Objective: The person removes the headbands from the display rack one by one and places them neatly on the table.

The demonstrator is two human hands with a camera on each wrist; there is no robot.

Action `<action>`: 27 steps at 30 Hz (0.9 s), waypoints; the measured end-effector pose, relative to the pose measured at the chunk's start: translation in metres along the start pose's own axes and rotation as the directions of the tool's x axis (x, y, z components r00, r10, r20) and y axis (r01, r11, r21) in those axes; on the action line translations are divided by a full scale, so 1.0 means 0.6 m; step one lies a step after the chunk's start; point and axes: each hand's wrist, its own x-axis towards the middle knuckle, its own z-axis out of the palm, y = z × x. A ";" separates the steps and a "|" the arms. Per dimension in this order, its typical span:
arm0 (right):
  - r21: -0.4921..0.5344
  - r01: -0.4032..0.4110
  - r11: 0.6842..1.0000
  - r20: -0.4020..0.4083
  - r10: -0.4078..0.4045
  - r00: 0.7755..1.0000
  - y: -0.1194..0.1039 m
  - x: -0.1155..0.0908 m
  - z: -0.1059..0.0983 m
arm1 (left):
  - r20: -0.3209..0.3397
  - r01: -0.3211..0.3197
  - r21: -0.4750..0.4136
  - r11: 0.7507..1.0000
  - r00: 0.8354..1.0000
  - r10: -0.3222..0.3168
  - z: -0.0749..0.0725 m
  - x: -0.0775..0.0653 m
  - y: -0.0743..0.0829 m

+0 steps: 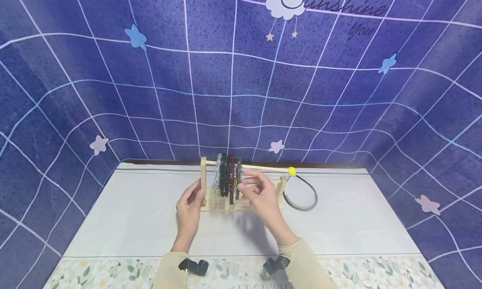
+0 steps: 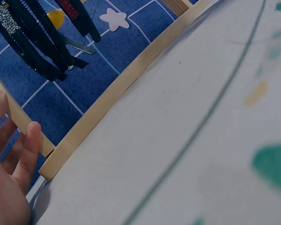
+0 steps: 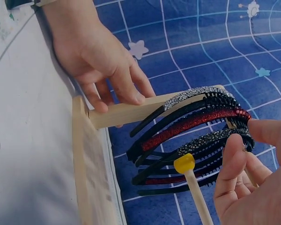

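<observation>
Holds the stand (image 2: pixel 98 112) by its left post (image 1: pixel 203 172) in the left grip (image 1: pixel 189 206), with thumb and fingers on opposite sides. Pinches the speckled band (image 3: pixel 199 142) between thumb and index finger in the right grip (image 1: pixel 260 193). Has that band on the upper rod (image 1: pixel 265 169), rightmost in the row, between the two grips. Shows the red band (image 3: pixel 192 129) just left of the right grip, then the black bands (image 1: pixel 224 184), then the silver band (image 3: pixel 192 95) nearest the left grip, apart from its fingers. Has a yellow knob (image 1: pixel 291 171) on the rod's end, beyond the right grip, and a lower knob (image 3: pixel 184 163) near the bands. Shows the right post (image 1: pixel 280 190) right of the right grip, and a loose band (image 1: pixel 316 197) farther right; cannot tell whether hung or lying. Has the white tabletop (image 1: pixel 132 213) below both grips, and a blue curtain (image 1: pixel 211 71) with stars beyond them.
</observation>
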 end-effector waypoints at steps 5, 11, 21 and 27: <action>0.007 -0.009 1.000 0.003 0.009 1.000 0.000 0.001 0.002 | -0.002 -0.011 0.002 1.000 1.000 0.011 0.001 0.000 0.001; 0.015 -0.007 1.000 0.015 0.007 1.000 0.001 0.004 0.006 | 0.011 0.003 0.018 1.000 1.000 -0.003 0.001 0.000 0.000; 0.000 -0.029 1.000 0.029 0.029 0.999 -0.003 0.003 0.007 | 0.017 0.022 0.037 0.999 1.000 -0.023 -0.001 0.001 0.004; 0.015 -0.024 1.000 0.034 0.024 0.999 -0.002 0.003 0.006 | 0.021 0.022 0.042 0.999 1.000 -0.023 -0.001 0.001 0.004</action>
